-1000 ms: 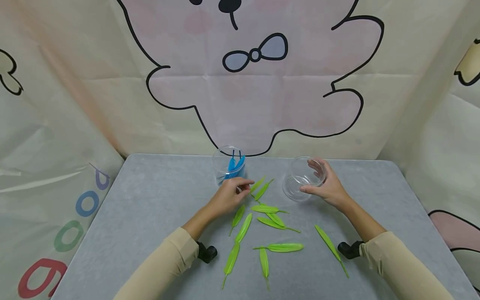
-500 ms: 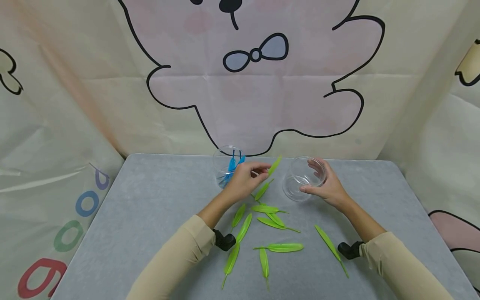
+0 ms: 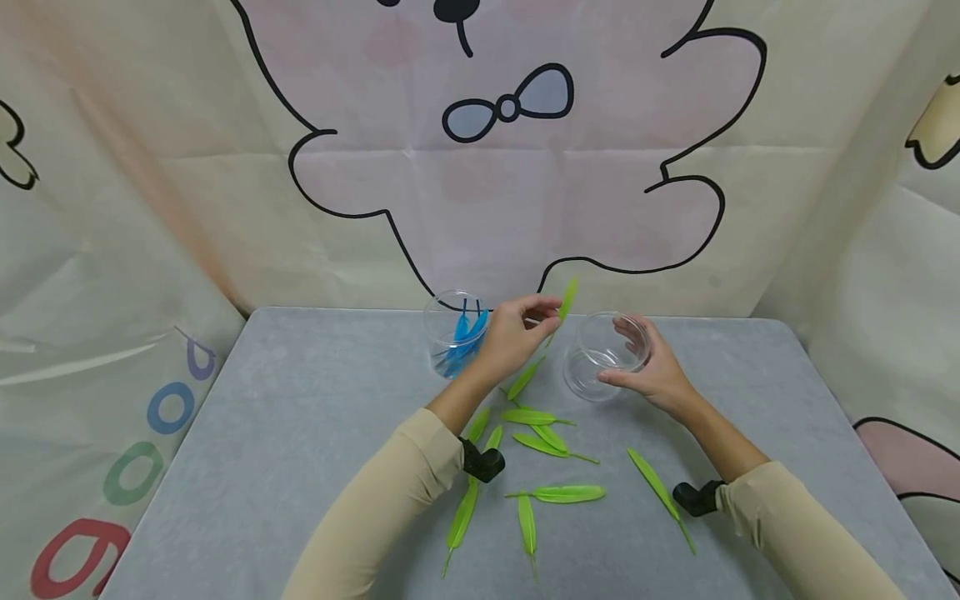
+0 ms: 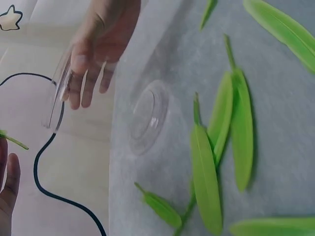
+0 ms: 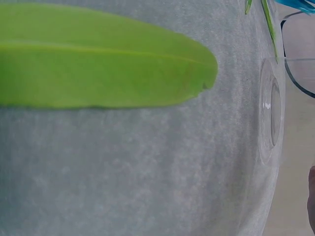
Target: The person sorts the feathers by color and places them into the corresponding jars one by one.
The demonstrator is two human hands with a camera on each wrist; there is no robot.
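Note:
Between thumb and fingers my left hand [image 3: 512, 340] pinches a green feather [image 3: 569, 296], tip pointing up, just left of a clear plastic cup [image 3: 581, 371]. The feather's stem [image 4: 18, 142] shows at the edge of the left wrist view. My right hand [image 3: 656, 373] holds that cup from its right side, thumb in front and fingers behind. I see nothing inside the cup, which stands on the table. Several green feathers [image 3: 566, 494] lie spread in front of it. One of them [image 5: 108, 64] looms large in the right wrist view.
A second clear cup [image 3: 435, 333] with several blue feathers [image 3: 459, 354] stands at the back left, beside my left hand. The grey table [image 3: 315, 392] ends at a printed cloth backdrop [image 3: 337, 267]. Single feathers lie at the right [image 3: 660, 496] and front [image 3: 462, 517].
My left hand has picked a green feather off the table, lifted it and carried it rightward to beside the cup. The right hand and its cup stay put.

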